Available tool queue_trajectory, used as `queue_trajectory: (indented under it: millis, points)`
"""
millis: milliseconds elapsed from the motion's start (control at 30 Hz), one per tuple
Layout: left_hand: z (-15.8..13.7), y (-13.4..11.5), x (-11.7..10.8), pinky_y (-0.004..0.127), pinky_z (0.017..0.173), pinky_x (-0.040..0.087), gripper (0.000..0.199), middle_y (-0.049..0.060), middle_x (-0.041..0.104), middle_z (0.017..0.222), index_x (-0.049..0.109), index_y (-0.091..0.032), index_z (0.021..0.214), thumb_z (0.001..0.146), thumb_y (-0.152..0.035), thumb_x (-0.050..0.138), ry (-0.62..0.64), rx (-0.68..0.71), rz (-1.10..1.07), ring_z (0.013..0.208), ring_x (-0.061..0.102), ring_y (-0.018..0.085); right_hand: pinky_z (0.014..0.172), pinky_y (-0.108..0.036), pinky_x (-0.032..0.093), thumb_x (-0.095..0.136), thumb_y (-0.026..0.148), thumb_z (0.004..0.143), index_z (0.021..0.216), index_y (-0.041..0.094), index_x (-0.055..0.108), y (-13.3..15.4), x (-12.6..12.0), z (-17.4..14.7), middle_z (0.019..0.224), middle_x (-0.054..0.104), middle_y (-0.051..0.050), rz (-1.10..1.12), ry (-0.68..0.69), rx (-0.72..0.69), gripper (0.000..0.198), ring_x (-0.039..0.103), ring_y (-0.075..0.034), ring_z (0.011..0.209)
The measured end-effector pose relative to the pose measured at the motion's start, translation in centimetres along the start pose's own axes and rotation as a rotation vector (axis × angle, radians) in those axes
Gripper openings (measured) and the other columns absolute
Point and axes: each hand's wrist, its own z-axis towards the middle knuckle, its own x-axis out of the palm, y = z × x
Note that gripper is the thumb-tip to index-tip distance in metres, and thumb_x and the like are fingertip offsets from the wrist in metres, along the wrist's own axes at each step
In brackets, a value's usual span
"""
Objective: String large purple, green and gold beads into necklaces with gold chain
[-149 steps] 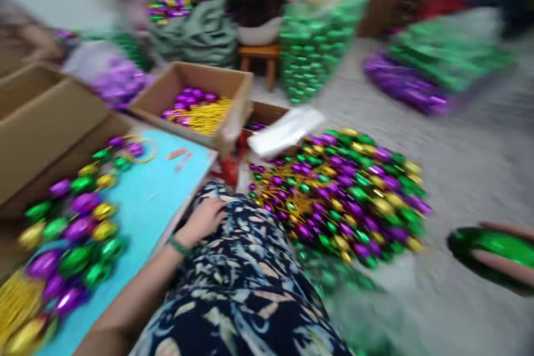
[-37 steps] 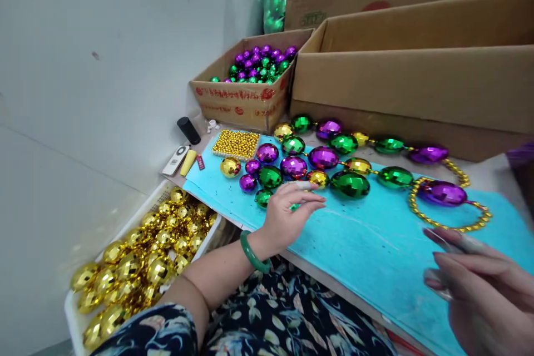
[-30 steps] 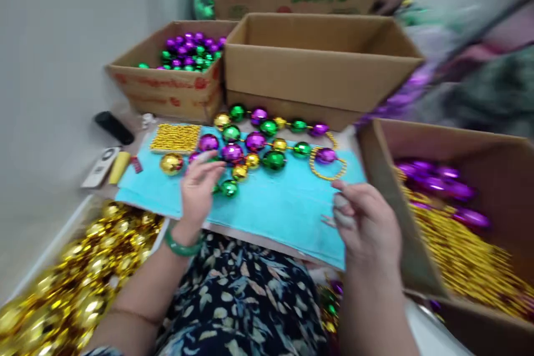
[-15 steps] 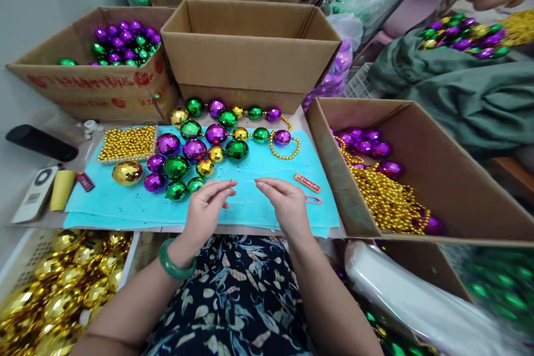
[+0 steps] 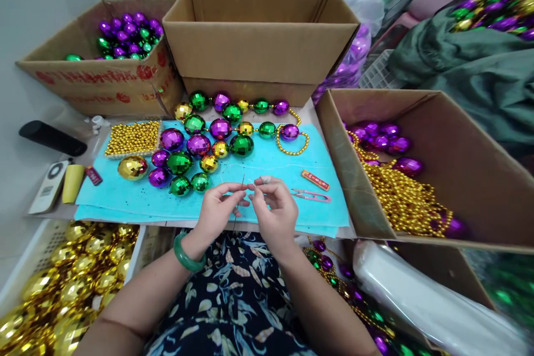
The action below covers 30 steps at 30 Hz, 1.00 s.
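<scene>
My left hand (image 5: 217,210), with a green bangle (image 5: 188,253) at its wrist, pinches a long thin needle (image 5: 243,178) that stands nearly upright. Close beside it, my right hand (image 5: 275,212) is closed on a fine white thread (image 5: 250,181), fingertips almost touching those of the left. Both hands hover over the front of a blue cloth (image 5: 133,200). Beyond them lie large faceted beads (image 5: 198,146) in purple, green and gold, some strung with a small gold bead chain (image 5: 292,152). Pink thread snips (image 5: 312,196) rest right of my right hand.
A tray of small gold beads (image 5: 132,139) is at the cloth's left. Cardboard boxes stand behind (image 5: 258,50), at the left (image 5: 112,80) and right (image 5: 459,150); the right one holds gold bead chains (image 5: 396,194). A white basket (image 5: 39,250) of gold beads sits lower left.
My hands have come together from a gap apart, the right moving leftward to the left. The needle now shows upright, and the snips are uncovered. The view has shifted slightly.
</scene>
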Motion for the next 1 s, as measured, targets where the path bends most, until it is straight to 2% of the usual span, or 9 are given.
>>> queue_trajectory:
  millis: [267, 500, 1000]
  points:
    - [-0.04, 0.01, 0.36, 0.018, 0.041, 0.049, 0.019, 0.005, 0.071, 0.077, 0.073, -0.016, 0.079, 0.067, -0.030, 0.074, -0.030, 0.041, 0.038, 0.055, 0.063, 0.012, 0.069, -0.032, 0.057, 0.057, 0.016, 0.081, 0.077, 0.022, 0.059, -0.23, -0.38, -0.15, 0.088, 0.061, -0.006, -0.092, 0.019, -0.117, 0.007, 0.062, -0.018, 0.085]
    - [-0.03, 0.15, 0.28, 0.019, 0.042, 0.049, 0.019, 0.005, 0.071, 0.078, 0.073, -0.016, 0.078, 0.067, -0.030, 0.074, -0.028, 0.062, 0.047, 0.056, 0.064, 0.013, 0.065, -0.031, 0.058, 0.057, 0.016, 0.081, 0.076, 0.022, 0.058, -0.18, -0.25, 0.00, 0.089, 0.061, -0.006, -0.100, 0.025, -0.102, 0.008, 0.061, -0.018, 0.084]
    - [0.06, 0.35, 0.23, 0.019, 0.042, 0.051, 0.021, 0.005, 0.072, 0.077, 0.072, -0.014, 0.079, 0.066, -0.031, 0.073, -0.043, 0.067, 0.052, 0.057, 0.065, 0.013, 0.061, -0.028, 0.060, 0.056, 0.011, 0.081, 0.077, 0.020, 0.058, -0.34, -0.11, 0.17, 0.088, 0.060, -0.005, -0.108, 0.018, -0.174, 0.010, 0.062, -0.016, 0.083]
